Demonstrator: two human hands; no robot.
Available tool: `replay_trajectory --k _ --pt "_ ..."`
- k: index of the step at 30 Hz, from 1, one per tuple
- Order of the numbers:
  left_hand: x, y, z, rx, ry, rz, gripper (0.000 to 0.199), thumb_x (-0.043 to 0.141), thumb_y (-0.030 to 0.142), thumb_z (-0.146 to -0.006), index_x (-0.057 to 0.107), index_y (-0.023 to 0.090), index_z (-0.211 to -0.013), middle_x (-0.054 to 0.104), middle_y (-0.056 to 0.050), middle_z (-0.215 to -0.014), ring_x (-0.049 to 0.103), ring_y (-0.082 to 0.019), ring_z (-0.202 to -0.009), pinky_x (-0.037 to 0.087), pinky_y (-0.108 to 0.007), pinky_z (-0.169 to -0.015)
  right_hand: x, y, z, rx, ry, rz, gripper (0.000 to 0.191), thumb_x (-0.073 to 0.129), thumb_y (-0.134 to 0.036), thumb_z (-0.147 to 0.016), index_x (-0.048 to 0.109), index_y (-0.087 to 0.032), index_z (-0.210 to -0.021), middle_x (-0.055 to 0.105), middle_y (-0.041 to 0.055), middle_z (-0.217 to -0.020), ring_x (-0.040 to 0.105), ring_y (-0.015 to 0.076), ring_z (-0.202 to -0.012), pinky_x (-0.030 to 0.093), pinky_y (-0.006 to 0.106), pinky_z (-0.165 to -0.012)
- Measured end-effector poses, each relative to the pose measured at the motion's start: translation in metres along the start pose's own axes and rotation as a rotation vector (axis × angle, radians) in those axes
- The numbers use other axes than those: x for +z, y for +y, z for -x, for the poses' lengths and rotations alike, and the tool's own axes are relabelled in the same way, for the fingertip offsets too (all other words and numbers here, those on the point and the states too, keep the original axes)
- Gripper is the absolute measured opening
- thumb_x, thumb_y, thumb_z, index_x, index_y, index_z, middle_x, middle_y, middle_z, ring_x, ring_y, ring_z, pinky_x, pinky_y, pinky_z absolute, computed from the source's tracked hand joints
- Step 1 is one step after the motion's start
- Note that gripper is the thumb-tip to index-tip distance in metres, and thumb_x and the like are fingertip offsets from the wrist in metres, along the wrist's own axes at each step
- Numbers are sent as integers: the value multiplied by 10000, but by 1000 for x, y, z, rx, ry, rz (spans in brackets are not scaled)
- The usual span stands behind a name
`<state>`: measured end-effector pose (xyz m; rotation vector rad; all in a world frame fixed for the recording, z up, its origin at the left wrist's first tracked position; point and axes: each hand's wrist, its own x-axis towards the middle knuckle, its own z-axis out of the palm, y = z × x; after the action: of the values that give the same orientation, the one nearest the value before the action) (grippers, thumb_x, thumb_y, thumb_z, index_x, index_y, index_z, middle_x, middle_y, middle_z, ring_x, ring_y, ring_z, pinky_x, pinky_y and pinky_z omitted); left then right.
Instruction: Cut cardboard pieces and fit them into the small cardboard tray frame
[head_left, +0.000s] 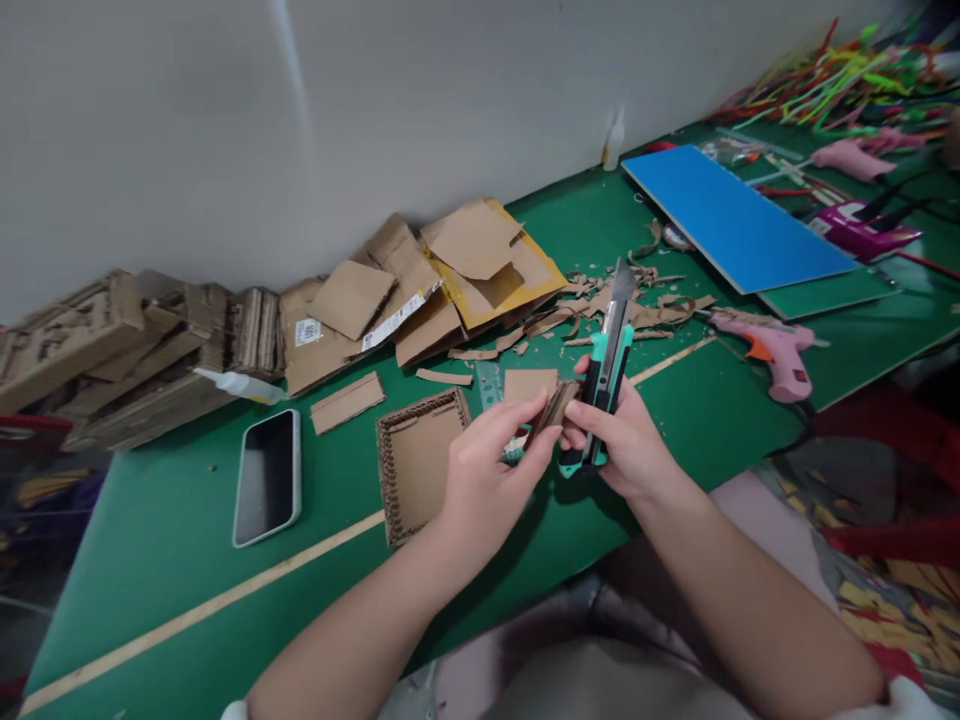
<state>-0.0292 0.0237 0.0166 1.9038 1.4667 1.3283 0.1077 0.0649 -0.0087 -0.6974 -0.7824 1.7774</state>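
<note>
Between the fingertips of both hands is a small stack of cardboard strips. My left hand pinches its left side. My right hand touches its right side with the thumb and also holds a teal and black utility knife, its blade pointing up and away. Just left of my left hand lies a shallow cardboard tray with corrugated walls, partly covered by that hand. Behind the fingers are a square cardboard piece and a clear ruler on the green table.
A phone lies at the left. Cardboard pieces and a glue bottle are along the wall. Scraps lie beyond the knife. A pink glue gun and a blue board are at the right.
</note>
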Motion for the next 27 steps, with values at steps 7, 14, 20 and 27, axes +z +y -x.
replay_trajectory --k 7,14,20,27 --pt "2 -1 1 3 11 -26 258 649 165 -780 631 185 -1037 692 -24 -932 643 -113 -745 533 -203 -685 -2 3 -1 -10 -5 7 373 722 -175 -675 490 -240 -959 562 -103 -625 510 30 -426 474 171 -452" --pt "1 1 -1 21 -11 -62 252 615 119 -771 623 170 -1017 684 -26 -890 631 -120 -749 514 -209 -684 -3 5 -1 -41 -37 15 385 738 -156 -645 502 -231 -940 577 -93 -689 515 28 -439 470 179 -459" --pt "-3 2 -4 84 -33 -84 224 603 101 -773 629 169 -985 694 -19 -878 623 -119 -759 492 -220 -712 -4 3 0 -72 -51 94 382 744 -161 -633 512 -239 -926 572 -80 -746 527 39 -458 478 195 -455" --pt "-11 0 -10 158 -104 -96 199 593 127 -805 644 168 -992 696 -25 -832 591 -117 -701 460 -242 -686 -6 -4 3 -167 -38 258 376 742 -152 -641 520 -264 -924 623 -52 -908 568 49 -511 505 201 -472"
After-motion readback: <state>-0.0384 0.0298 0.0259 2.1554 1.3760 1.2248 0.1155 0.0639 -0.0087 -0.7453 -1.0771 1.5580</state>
